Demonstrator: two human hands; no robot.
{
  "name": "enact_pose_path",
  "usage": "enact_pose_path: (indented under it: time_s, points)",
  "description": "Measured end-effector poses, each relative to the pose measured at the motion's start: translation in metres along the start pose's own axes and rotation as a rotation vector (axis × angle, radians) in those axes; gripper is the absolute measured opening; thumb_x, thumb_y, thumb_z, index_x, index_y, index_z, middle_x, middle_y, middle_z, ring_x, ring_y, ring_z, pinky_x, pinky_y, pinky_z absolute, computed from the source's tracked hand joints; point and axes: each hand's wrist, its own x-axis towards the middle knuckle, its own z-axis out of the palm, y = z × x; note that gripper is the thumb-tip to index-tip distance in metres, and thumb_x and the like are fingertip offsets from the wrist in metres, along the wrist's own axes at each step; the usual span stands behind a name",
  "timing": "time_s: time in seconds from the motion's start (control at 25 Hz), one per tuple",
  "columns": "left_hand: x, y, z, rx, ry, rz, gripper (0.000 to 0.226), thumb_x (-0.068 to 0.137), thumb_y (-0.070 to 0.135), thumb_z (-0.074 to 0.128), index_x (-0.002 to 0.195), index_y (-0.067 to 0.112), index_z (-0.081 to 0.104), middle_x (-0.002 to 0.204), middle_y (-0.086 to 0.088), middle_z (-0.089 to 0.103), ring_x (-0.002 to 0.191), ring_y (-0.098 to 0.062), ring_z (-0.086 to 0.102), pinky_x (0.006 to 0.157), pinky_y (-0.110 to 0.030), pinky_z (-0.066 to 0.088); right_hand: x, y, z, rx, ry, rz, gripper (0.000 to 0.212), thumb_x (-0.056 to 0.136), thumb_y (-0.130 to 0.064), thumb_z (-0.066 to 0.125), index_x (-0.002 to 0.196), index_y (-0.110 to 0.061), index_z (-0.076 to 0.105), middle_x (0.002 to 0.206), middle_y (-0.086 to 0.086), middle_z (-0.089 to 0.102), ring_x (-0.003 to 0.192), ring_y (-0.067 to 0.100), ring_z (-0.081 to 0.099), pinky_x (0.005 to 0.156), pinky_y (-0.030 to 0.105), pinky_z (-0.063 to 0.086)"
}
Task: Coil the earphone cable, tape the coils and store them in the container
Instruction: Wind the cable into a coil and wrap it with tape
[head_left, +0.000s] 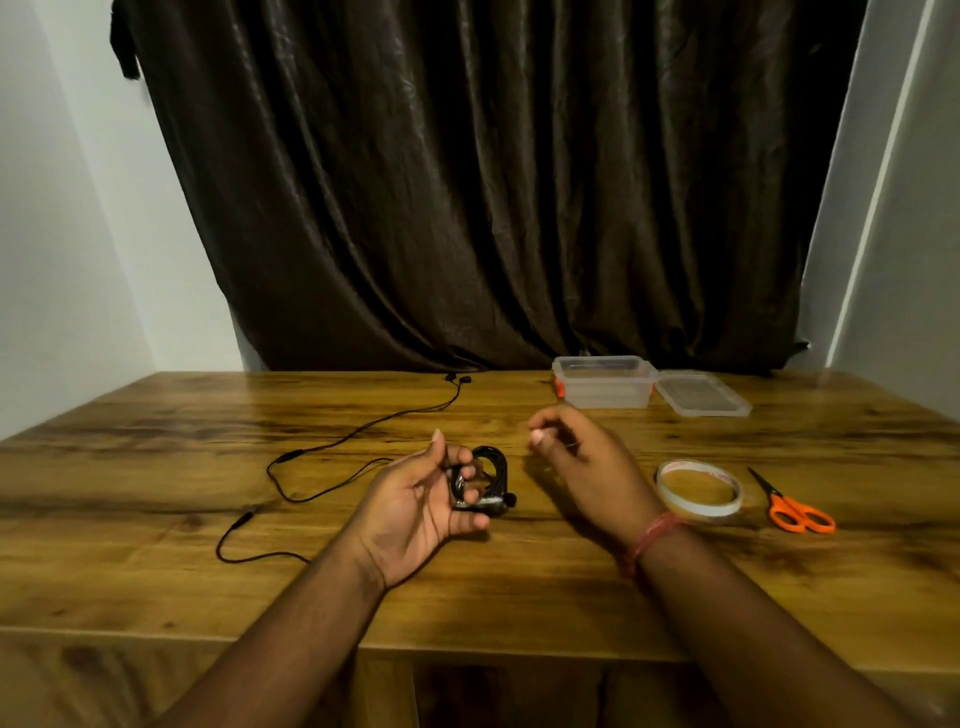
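My left hand (415, 499) is palm up over the middle of the table and grips a coiled black earphone cable (488, 480); a strip of clear tape shows at the coil's lower edge. My right hand (576, 457) hovers just right of the coil, blurred, with its fingers curled and thumb near the fingertips; I cannot see whether anything is between them. A second black earphone cable (332, 447) lies uncoiled on the table to the left, its earbuds (458, 378) at the far edge. The clear plastic container (605, 382) stands open at the back right.
The container's lid (701, 395) lies beside it on the right. A roll of clear tape (698, 491) and orange-handled scissors (795, 509) lie to the right of my right wrist. The wooden table (156, 571) ends at a dark curtain (493, 182).
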Motion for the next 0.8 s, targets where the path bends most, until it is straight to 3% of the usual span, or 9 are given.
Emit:
enact_pose_path:
  time_s: [0.08, 0.16, 0.28, 0.36, 0.44, 0.56, 0.64, 0.72, 0.8]
  points:
    - [0.000, 0.000, 0.000, 0.007, 0.029, 0.018, 0.036, 0.096, 0.037, 0.044, 0.093, 0.006, 0.060, 0.079, -0.009, 0.053, 0.059, -0.016, 0.053, 0.047, -0.032, 0.056, -0.001, 0.002, -0.021, -0.196, 0.107, 0.043, 0.012, 0.096, -0.035, 0.052, 0.103, -0.044, 0.056, 0.101, -0.021, 0.061, 0.093, -0.003, 0.056, 0.075, 0.019, 0.047]
    - [-0.001, 0.000, -0.001, 0.011, 0.061, 0.044, 0.035, 0.097, 0.037, 0.044, 0.093, 0.006, 0.059, 0.078, -0.008, 0.053, 0.057, -0.015, 0.051, 0.045, -0.031, 0.054, -0.007, 0.009, -0.052, -0.444, 0.111, 0.096, 0.012, 0.097, -0.037, 0.052, 0.107, -0.042, 0.054, 0.106, -0.017, 0.058, 0.097, 0.003, 0.054, 0.081, 0.029, 0.049]
    - [0.003, -0.002, -0.003, 0.022, 0.114, 0.111, 0.035, 0.099, 0.036, 0.043, 0.094, 0.006, 0.060, 0.076, -0.006, 0.054, 0.056, -0.013, 0.047, 0.044, -0.030, 0.052, -0.031, 0.022, -0.097, -0.850, -0.035, 0.186, 0.024, 0.092, -0.049, 0.054, 0.110, -0.034, 0.056, 0.113, -0.008, 0.057, 0.103, 0.013, 0.050, 0.088, 0.037, 0.048]
    - [0.006, -0.004, -0.004, 0.029, 0.153, 0.158, 0.035, 0.101, 0.034, 0.042, 0.095, 0.006, 0.060, 0.075, -0.004, 0.055, 0.055, -0.012, 0.047, 0.043, -0.030, 0.051, -0.050, 0.023, -0.112, -1.002, -0.160, 0.315, 0.033, 0.090, -0.056, 0.052, 0.115, -0.036, 0.057, 0.118, -0.007, 0.054, 0.109, 0.015, 0.047, 0.092, 0.040, 0.046]
    - [0.007, -0.004, -0.006, 0.066, 0.191, 0.196, 0.034, 0.102, 0.032, 0.041, 0.096, 0.005, 0.062, 0.076, -0.003, 0.056, 0.056, -0.011, 0.047, 0.044, -0.029, 0.050, -0.061, 0.024, -0.109, -1.113, -0.212, 0.314, 0.035, 0.092, -0.053, 0.051, 0.122, -0.037, 0.057, 0.122, -0.007, 0.054, 0.115, 0.019, 0.047, 0.095, 0.041, 0.044]
    - [0.006, -0.009, -0.005, 0.260, 0.249, 0.233, 0.027, 0.102, 0.025, 0.045, 0.094, 0.008, 0.065, 0.082, -0.004, 0.055, 0.058, -0.010, 0.050, 0.046, -0.028, 0.049, -0.056, 0.019, -0.090, -1.064, -0.117, 0.156, 0.017, 0.094, -0.042, 0.051, 0.103, -0.032, 0.061, 0.111, -0.005, 0.063, 0.106, 0.020, 0.056, 0.089, 0.037, 0.045]
    - [0.005, -0.015, -0.002, 0.507, 0.304, 0.240, 0.016, 0.100, 0.024, 0.052, 0.093, 0.019, 0.066, 0.096, -0.002, 0.062, 0.069, -0.012, 0.060, 0.052, -0.028, 0.049, -0.043, 0.009, -0.071, -0.840, -0.093, 0.139, 0.011, 0.095, -0.040, 0.052, 0.092, -0.033, 0.059, 0.097, -0.009, 0.066, 0.088, 0.011, 0.060, 0.077, 0.034, 0.049]
    - [0.004, -0.020, 0.001, 0.795, 0.350, 0.310, 0.004, 0.096, 0.029, 0.061, 0.095, 0.030, 0.065, 0.108, 0.008, 0.060, 0.086, -0.005, 0.063, 0.061, -0.019, 0.052, -0.028, 0.000, -0.048, -0.621, -0.097, 0.118, 0.007, 0.094, -0.040, 0.054, 0.089, -0.036, 0.058, 0.087, -0.014, 0.064, 0.077, 0.003, 0.058, 0.066, 0.028, 0.049]
    - [0.007, -0.024, 0.000, 1.008, 0.326, 0.414, 0.014, 0.091, 0.033, 0.067, 0.104, 0.031, 0.061, 0.111, 0.016, 0.050, 0.095, 0.002, 0.056, 0.076, -0.012, 0.050, -0.016, -0.007, -0.024, -0.558, -0.126, -0.005, 0.003, 0.094, -0.038, 0.055, 0.093, -0.037, 0.058, 0.090, -0.019, 0.061, 0.081, 0.002, 0.056, 0.067, 0.026, 0.047]
